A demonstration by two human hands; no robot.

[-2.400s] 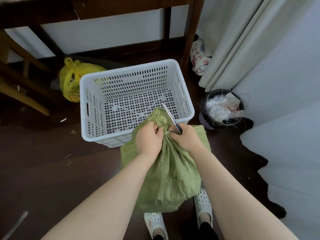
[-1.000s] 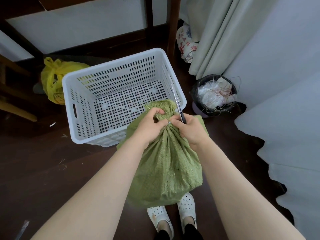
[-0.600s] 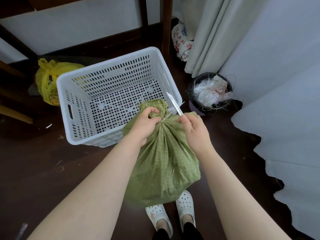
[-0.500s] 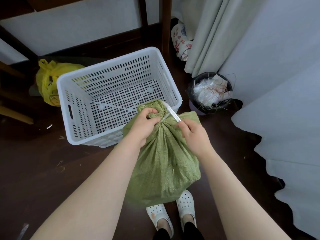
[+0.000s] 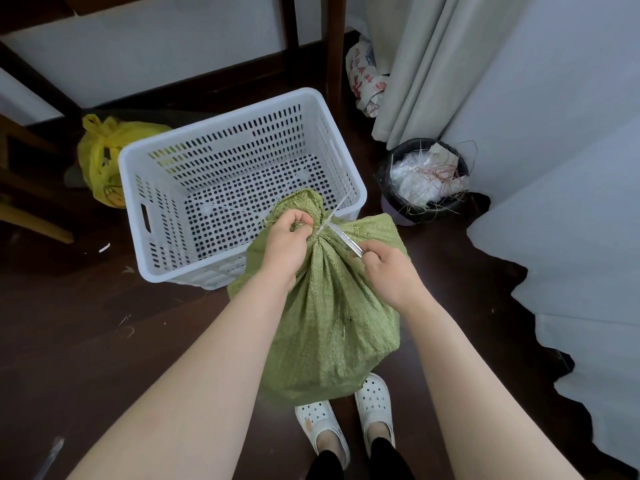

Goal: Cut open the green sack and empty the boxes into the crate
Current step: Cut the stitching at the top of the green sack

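Observation:
A green woven sack (image 5: 332, 327) stands upright on the dark floor in front of me, its neck tied with a pale string (image 5: 334, 213). My left hand (image 5: 285, 245) grips the bunched neck just below the knot. My right hand (image 5: 388, 271) holds a metal blade (image 5: 344, 239), scissors or a knife, whose tip rests at the tied neck. The white perforated plastic crate (image 5: 145, 188) sits just beyond the sack with nothing in it. The boxes are hidden inside the sack.
A yellow plastic bag (image 5: 100, 157) lies left of the crate. A black bin (image 5: 422, 178) full of plastic and straw stands to the right, by a curtain (image 5: 426, 64). Dark table legs (image 5: 334, 43) rise behind the crate. My white shoes (image 5: 374, 400) are under the sack.
The blade, earlier pointing up past the neck, has swung down and lies low against the knot. My right hand has shifted slightly right and away from the neck. The left hand keeps its grip.

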